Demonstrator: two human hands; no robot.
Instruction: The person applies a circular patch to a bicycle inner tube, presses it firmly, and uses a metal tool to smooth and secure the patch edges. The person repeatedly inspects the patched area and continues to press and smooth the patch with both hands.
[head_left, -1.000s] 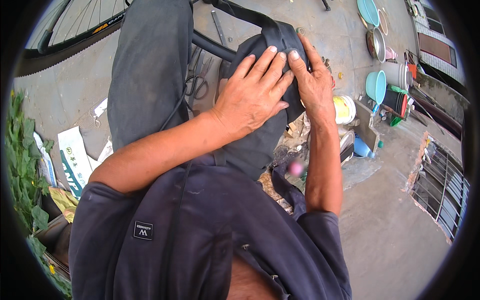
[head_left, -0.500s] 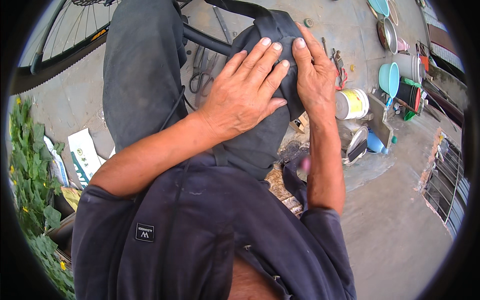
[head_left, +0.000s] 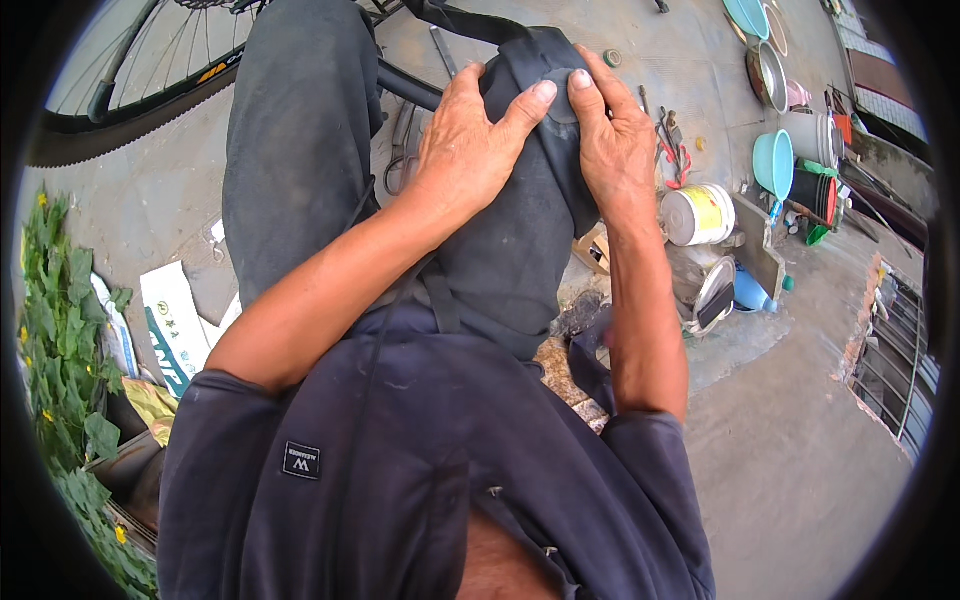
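A flat black inner tube (head_left: 527, 62) is draped over my raised right knee, with a greyish round patch (head_left: 562, 100) on its upper face. My left hand (head_left: 468, 145) grips the tube's left side, thumb pointing at the patch and the other fingers curled down, partly hidden. On the other side, my right hand (head_left: 618, 135) holds the tube's right edge, its thumb pressed beside the patch and its fingers bent over the far side. Dark-handled scissors (head_left: 396, 172) lie on the ground past my left wrist.
A bicycle wheel (head_left: 150, 118) stands at the upper left. Red-handled pliers (head_left: 676, 155), a tape roll (head_left: 612, 58) and a white bucket (head_left: 698, 215) lie right of my knee. Farther right are basins (head_left: 773, 163) and a blue bottle (head_left: 752, 290). Leafy plants (head_left: 62, 330) grow along the left.
My left hand has drawn back left from lying flat over the tube, and now grips its side. This uncovers more of the tube and patch. My right hand stays at the right edge.
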